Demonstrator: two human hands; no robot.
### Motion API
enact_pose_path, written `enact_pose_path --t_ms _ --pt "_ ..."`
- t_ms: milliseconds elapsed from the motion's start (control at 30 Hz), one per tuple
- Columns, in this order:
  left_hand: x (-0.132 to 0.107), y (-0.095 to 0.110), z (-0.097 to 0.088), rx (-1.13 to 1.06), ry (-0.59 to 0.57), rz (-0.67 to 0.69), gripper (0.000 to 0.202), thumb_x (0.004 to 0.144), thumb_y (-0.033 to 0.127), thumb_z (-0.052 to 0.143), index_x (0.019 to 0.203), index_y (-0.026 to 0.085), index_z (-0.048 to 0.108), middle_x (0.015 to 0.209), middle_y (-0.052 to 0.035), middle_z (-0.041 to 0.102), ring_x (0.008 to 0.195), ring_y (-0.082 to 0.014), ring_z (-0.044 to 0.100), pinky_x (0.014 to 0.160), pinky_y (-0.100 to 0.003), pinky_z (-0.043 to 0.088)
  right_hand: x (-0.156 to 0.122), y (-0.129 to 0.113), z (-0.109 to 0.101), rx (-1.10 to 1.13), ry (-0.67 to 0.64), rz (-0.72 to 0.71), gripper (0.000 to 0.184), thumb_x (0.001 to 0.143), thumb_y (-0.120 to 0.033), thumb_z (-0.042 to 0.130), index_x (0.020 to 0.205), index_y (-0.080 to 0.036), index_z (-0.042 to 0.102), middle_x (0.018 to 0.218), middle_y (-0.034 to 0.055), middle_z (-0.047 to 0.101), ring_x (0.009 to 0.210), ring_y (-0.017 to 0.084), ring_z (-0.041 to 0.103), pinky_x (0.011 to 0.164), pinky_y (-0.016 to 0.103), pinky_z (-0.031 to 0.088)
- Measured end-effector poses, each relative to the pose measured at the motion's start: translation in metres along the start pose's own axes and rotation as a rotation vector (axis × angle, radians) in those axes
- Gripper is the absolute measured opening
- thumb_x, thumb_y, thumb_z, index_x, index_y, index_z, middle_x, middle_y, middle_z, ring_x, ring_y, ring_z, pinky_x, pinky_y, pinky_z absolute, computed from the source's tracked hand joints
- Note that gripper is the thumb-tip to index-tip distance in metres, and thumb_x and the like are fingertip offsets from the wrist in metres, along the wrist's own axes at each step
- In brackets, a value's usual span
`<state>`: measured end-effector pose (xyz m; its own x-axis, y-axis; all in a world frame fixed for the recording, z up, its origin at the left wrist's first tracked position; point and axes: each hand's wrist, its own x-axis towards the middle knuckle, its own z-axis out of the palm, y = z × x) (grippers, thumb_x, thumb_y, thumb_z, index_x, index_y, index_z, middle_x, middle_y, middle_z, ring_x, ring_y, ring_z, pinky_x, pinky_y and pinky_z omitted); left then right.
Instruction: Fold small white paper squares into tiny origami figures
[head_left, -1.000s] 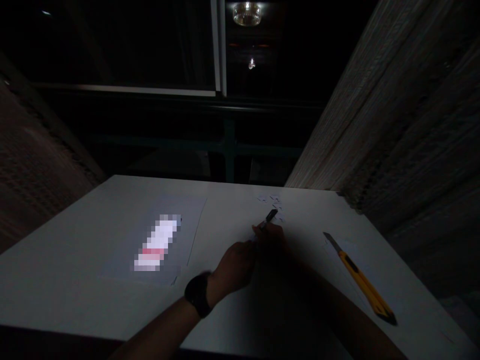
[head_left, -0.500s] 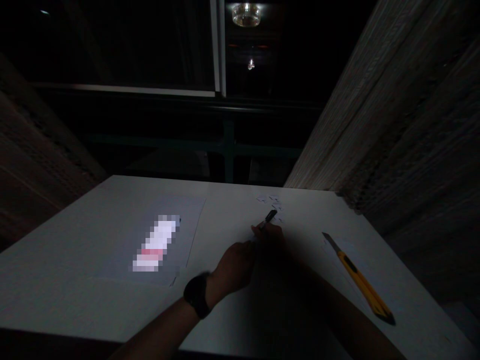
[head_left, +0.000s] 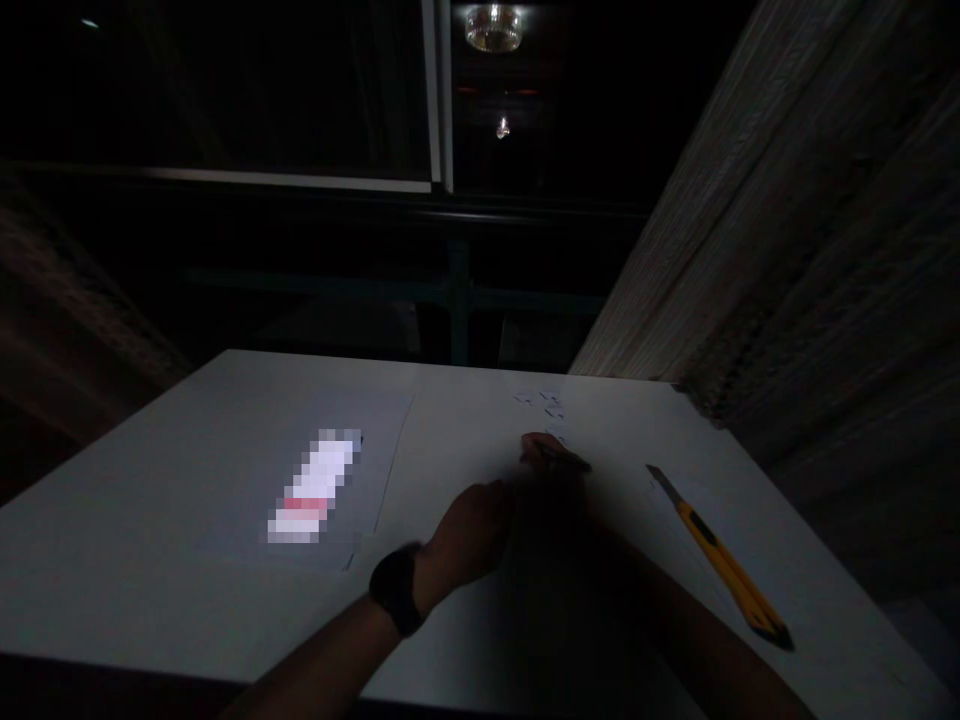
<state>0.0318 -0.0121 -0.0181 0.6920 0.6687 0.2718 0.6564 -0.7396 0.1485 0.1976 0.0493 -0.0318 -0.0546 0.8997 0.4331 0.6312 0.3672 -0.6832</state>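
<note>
The scene is very dim. My left hand [head_left: 469, 540], with a dark watch on its wrist, rests curled on the white table [head_left: 187, 580] near the middle; what its fingers hold is hidden. Just right of it, my right hand [head_left: 551, 470] is closed around a dark pen [head_left: 566, 458], which now lies low and points right. Several small paper scraps [head_left: 547, 405] lie just beyond my right hand.
A yellow utility knife [head_left: 724, 565] with its blade out lies on the table at the right. A sheet of paper [head_left: 330, 470] with a blurred patch lies at the left. A ribbed wall stands close at the right; a dark window is behind.
The pen pointed up and away before; my right hand has turned it down so it lies low, pointing right. My left hand has stayed put.
</note>
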Motion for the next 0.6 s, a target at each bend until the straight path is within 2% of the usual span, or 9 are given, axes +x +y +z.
enact_pose_path --t_ms 100,200,267,300,367,433,533,600 --pt "-0.001 -0.002 0.001 -0.033 0.017 -0.014 0.045 0.076 0.009 0.043 0.121 0.01 0.039 0.12 -0.0151 0.052 0.108 -0.0234 0.05 0.087 -0.038 0.044 -0.007 -0.007 -0.007 0.139 0.018 0.066 0.025 0.086 -0.036 0.037 0.089 -0.019 0.055 0.066 0.0021 0.064 0.059 0.015 0.06 0.054 0.023 0.044" --pt "-0.001 -0.005 0.0 -0.061 0.045 -0.021 0.045 0.079 0.013 0.043 0.124 0.013 0.036 0.12 -0.0131 0.052 0.106 -0.0204 0.051 0.085 -0.035 0.045 -0.015 -0.014 -0.012 0.146 -0.017 0.094 0.018 0.084 -0.032 0.039 0.08 -0.02 0.052 0.064 0.0002 0.061 0.056 0.013 0.057 0.051 0.021 0.042" --pt "-0.001 -0.008 -0.003 -0.039 0.081 -0.042 0.04 0.08 0.019 0.044 0.12 0.014 0.042 0.116 -0.0127 0.055 0.101 -0.0205 0.054 0.081 -0.034 0.046 -0.022 -0.016 -0.012 0.058 -0.051 0.037 0.013 0.082 -0.027 0.042 0.075 -0.02 0.051 0.065 0.0006 0.059 0.058 0.014 0.055 0.054 0.022 0.042" --pt "-0.001 -0.01 -0.006 -0.017 0.104 -0.064 0.034 0.081 0.022 0.044 0.114 0.014 0.047 0.11 -0.0121 0.057 0.097 -0.0206 0.055 0.078 -0.033 0.047 -0.027 -0.017 -0.012 -0.006 -0.02 0.011 0.013 0.082 -0.025 0.042 0.075 -0.02 0.051 0.067 0.0016 0.059 0.06 0.015 0.055 0.057 0.024 0.042" --pt "-0.003 -0.014 -0.012 0.027 0.153 -0.152 0.024 0.082 0.026 0.042 0.098 0.015 0.056 0.091 -0.0098 0.062 0.081 -0.0191 0.059 0.068 -0.032 0.047 -0.037 -0.017 -0.008 -0.138 0.011 -0.032 0.01 0.079 -0.024 0.046 0.084 -0.02 0.053 0.076 0.0052 0.061 0.068 0.017 0.055 0.063 0.027 0.043" --pt "-0.004 -0.018 -0.018 0.07 0.178 -0.258 0.023 0.08 0.033 0.043 0.077 0.016 0.058 0.069 -0.0068 0.06 0.065 -0.0179 0.057 0.057 -0.03 0.044 -0.046 -0.019 -0.002 -0.303 0.007 -0.098 0.017 0.077 -0.022 0.049 0.093 -0.019 0.053 0.084 0.0089 0.062 0.076 0.021 0.055 0.07 0.031 0.041" --pt "-0.006 -0.02 -0.025 0.108 0.17 -0.296 0.027 0.079 0.036 0.043 0.07 0.016 0.057 0.063 -0.0064 0.058 0.061 -0.0172 0.055 0.053 -0.027 0.039 -0.052 -0.028 0.006 -0.493 -0.024 -0.139 0.026 0.076 -0.021 0.049 0.102 -0.016 0.052 0.096 0.0121 0.06 0.089 0.024 0.051 0.08 0.035 0.036" --pt "-0.006 -0.019 -0.026 0.117 0.134 -0.29 0.028 0.08 0.037 0.041 0.071 0.016 0.057 0.064 -0.0067 0.058 0.061 -0.0173 0.055 0.053 -0.027 0.038 -0.049 -0.035 0.009 -0.554 -0.081 -0.127 0.025 0.077 -0.02 0.049 0.101 -0.015 0.051 0.092 0.0109 0.06 0.085 0.023 0.05 0.079 0.034 0.035"
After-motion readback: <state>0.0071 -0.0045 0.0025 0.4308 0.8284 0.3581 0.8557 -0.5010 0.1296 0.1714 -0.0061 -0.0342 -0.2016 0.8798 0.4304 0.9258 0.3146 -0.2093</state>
